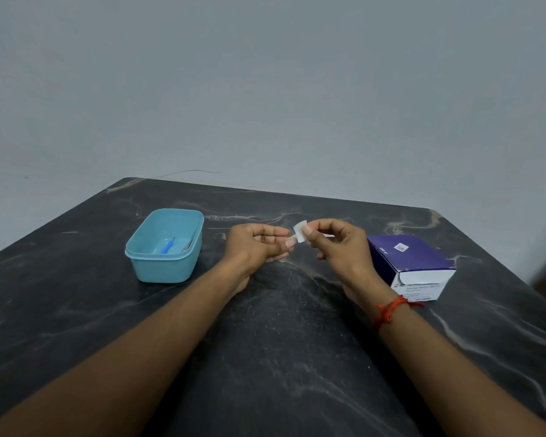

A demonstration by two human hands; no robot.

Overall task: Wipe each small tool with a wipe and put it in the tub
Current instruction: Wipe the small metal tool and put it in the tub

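Note:
A small white wipe [300,231] is pinched between the fingertips of both hands above the middle of the table. My left hand [259,244] holds its lower left end with thumb and forefinger. My right hand [338,244] grips its right edge, and something pinkish peeks out behind the fingers; I cannot tell what it is. The light blue tub [145,266] stands to the left of my hands. Inside it lie a blue-handled small tool [167,246] and a greyish one [188,245].
A purple and white cardboard box [410,263] lies on its side just right of my right hand. The dark marble-patterned table [265,342] ends at a grey wall behind. A red thread is tied on my right wrist.

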